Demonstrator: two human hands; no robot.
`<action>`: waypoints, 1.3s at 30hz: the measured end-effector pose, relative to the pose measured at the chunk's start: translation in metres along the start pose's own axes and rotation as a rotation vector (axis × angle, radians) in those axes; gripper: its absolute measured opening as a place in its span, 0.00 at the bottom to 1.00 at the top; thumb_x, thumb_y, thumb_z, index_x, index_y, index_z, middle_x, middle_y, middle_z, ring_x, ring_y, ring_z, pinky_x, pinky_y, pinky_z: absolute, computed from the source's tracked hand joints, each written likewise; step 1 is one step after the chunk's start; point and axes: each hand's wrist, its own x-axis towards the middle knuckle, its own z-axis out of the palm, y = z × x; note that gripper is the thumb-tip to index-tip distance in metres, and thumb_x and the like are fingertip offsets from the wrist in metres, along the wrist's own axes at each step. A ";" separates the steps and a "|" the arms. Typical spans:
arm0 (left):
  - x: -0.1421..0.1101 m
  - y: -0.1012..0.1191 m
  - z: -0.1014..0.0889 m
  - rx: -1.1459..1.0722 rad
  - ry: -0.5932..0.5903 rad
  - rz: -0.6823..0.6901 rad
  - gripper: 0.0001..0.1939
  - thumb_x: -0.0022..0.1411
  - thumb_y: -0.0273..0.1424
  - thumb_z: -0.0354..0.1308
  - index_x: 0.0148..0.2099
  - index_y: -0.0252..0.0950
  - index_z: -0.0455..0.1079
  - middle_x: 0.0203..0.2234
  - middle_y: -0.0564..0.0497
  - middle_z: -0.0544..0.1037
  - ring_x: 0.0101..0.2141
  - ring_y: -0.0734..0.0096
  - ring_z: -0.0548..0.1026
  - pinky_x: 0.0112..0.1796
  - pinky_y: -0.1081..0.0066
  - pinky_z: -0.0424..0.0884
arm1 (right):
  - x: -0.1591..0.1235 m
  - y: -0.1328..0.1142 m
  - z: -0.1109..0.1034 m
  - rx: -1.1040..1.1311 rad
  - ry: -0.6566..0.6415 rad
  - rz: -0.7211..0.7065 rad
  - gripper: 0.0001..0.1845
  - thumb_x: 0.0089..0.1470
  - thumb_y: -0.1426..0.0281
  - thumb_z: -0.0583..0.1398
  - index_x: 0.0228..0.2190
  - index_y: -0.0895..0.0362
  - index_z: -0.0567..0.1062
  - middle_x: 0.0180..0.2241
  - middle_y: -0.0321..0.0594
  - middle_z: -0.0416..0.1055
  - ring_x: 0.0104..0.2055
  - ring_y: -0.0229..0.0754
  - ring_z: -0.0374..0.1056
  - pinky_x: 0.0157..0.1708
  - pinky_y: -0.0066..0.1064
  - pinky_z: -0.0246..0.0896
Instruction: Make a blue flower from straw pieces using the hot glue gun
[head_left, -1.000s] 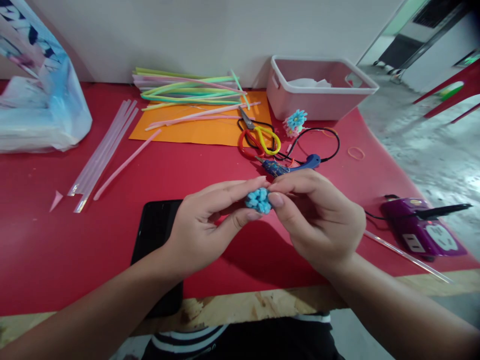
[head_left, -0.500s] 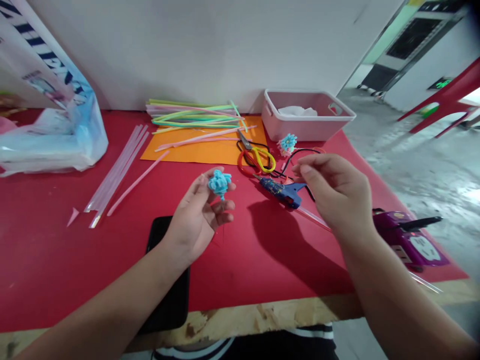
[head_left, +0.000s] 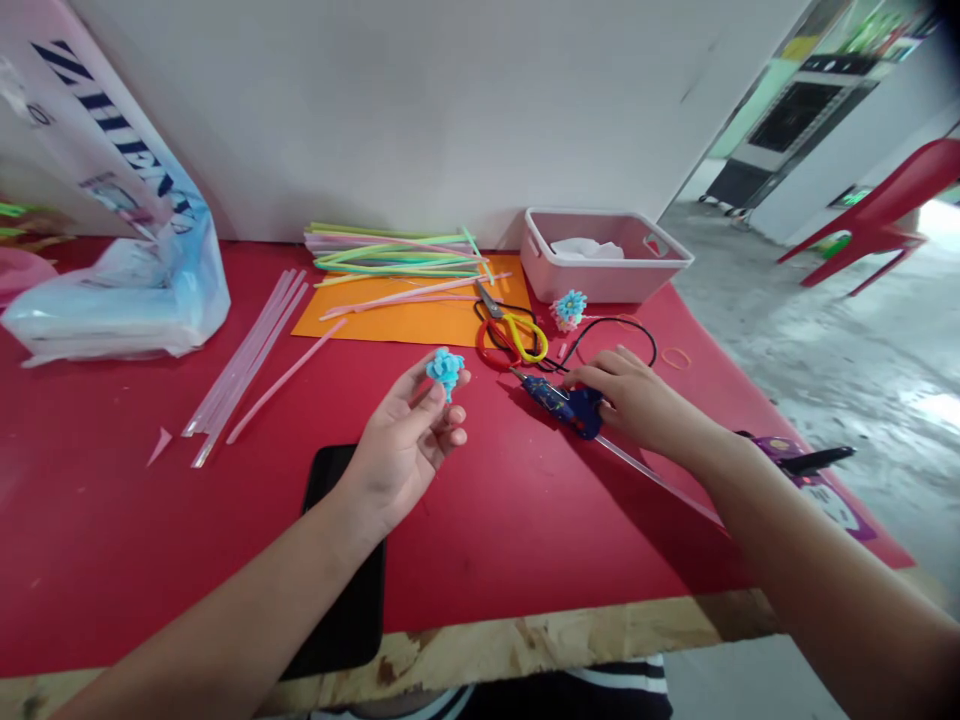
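Between the thumb and fingers of my left hand is a small blue pipe-cleaner flower, its fuzzy petals facing up. My right hand has its fingers curled over the handle of a dark blue glue gun, which lies on the red table with its nozzle pointing left. A clear glue stick sticks out of the gun's back end. Just beyond the nozzle are scissors with one red and one yellow handle. A finished-looking blue and pink flower sits behind them.
Colourful pipe cleaners lie on orange paper by the wall. A pink basket stands at the back right. Glue sticks and a plastic bag are leftward. A phone lies under my left forearm; a purple power strip is at right.
My right hand has come down from above the table onto the glue gun's handle. My left hand keeps the blue flower, turned slightly. The whole view has shifted a little.
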 end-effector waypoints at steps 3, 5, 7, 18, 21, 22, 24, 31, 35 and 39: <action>0.001 0.000 -0.002 -0.002 0.021 0.007 0.14 0.57 0.27 0.69 0.45 0.40 0.75 0.41 0.51 0.81 0.25 0.81 0.74 0.25 0.80 0.73 | -0.003 0.000 -0.003 0.061 0.069 -0.006 0.23 0.49 0.82 0.53 0.44 0.55 0.76 0.40 0.47 0.73 0.42 0.50 0.67 0.44 0.42 0.65; 0.002 0.000 -0.003 0.009 0.033 0.025 0.13 0.58 0.27 0.69 0.45 0.40 0.75 0.41 0.51 0.81 0.25 0.82 0.74 0.25 0.80 0.73 | -0.006 -0.001 -0.006 0.125 0.132 -0.009 0.21 0.52 0.81 0.54 0.45 0.54 0.75 0.40 0.46 0.74 0.43 0.50 0.68 0.45 0.43 0.66; 0.003 0.000 -0.003 0.027 0.046 0.044 0.12 0.58 0.27 0.68 0.45 0.39 0.74 0.40 0.51 0.81 0.25 0.82 0.75 0.24 0.81 0.73 | -0.007 -0.002 -0.011 0.195 0.178 -0.004 0.21 0.53 0.80 0.55 0.47 0.53 0.73 0.41 0.46 0.75 0.44 0.49 0.70 0.45 0.42 0.66; 0.008 0.001 -0.006 0.090 0.167 0.056 0.16 0.56 0.29 0.69 0.46 0.38 0.72 0.38 0.53 0.80 0.26 0.79 0.75 0.26 0.78 0.75 | -0.005 -0.014 -0.011 0.195 0.038 0.018 0.21 0.52 0.74 0.57 0.49 0.57 0.71 0.44 0.50 0.77 0.45 0.51 0.74 0.44 0.41 0.68; 0.008 0.001 -0.008 0.102 0.174 0.027 0.15 0.56 0.29 0.69 0.46 0.39 0.72 0.39 0.52 0.80 0.27 0.79 0.75 0.26 0.77 0.75 | -0.007 -0.020 -0.008 0.147 0.027 0.030 0.20 0.53 0.75 0.57 0.49 0.58 0.72 0.43 0.52 0.78 0.45 0.54 0.74 0.45 0.44 0.67; 0.007 0.001 -0.008 0.105 0.173 0.017 0.15 0.56 0.29 0.69 0.45 0.39 0.72 0.39 0.52 0.79 0.27 0.79 0.75 0.26 0.77 0.75 | -0.007 -0.022 -0.008 0.133 0.022 0.037 0.19 0.54 0.75 0.57 0.49 0.59 0.71 0.44 0.53 0.78 0.45 0.55 0.74 0.45 0.45 0.67; 0.006 0.000 -0.008 0.110 0.175 0.002 0.14 0.57 0.30 0.69 0.45 0.38 0.73 0.39 0.52 0.79 0.27 0.79 0.75 0.26 0.78 0.74 | -0.008 -0.024 -0.008 0.103 0.015 0.053 0.19 0.55 0.75 0.57 0.49 0.60 0.71 0.45 0.54 0.77 0.45 0.56 0.73 0.46 0.46 0.66; 0.007 0.000 -0.008 0.111 0.190 0.004 0.14 0.56 0.30 0.70 0.45 0.38 0.73 0.38 0.52 0.79 0.27 0.78 0.75 0.26 0.77 0.74 | -0.005 -0.029 -0.007 -0.002 -0.018 0.066 0.20 0.54 0.76 0.56 0.49 0.60 0.72 0.43 0.53 0.76 0.43 0.55 0.71 0.44 0.44 0.62; 0.007 0.000 -0.007 0.130 0.182 0.010 0.14 0.56 0.30 0.70 0.45 0.38 0.74 0.38 0.52 0.79 0.27 0.79 0.75 0.26 0.78 0.74 | -0.006 -0.033 -0.014 -0.109 -0.044 0.034 0.21 0.52 0.78 0.56 0.48 0.59 0.75 0.36 0.50 0.75 0.39 0.54 0.70 0.42 0.42 0.60; 0.006 -0.001 -0.006 0.148 0.171 0.033 0.16 0.54 0.31 0.71 0.46 0.39 0.74 0.38 0.52 0.80 0.27 0.79 0.75 0.26 0.78 0.74 | -0.011 -0.028 -0.026 -0.127 -0.010 -0.005 0.22 0.50 0.78 0.56 0.48 0.58 0.77 0.35 0.49 0.75 0.39 0.53 0.70 0.42 0.42 0.59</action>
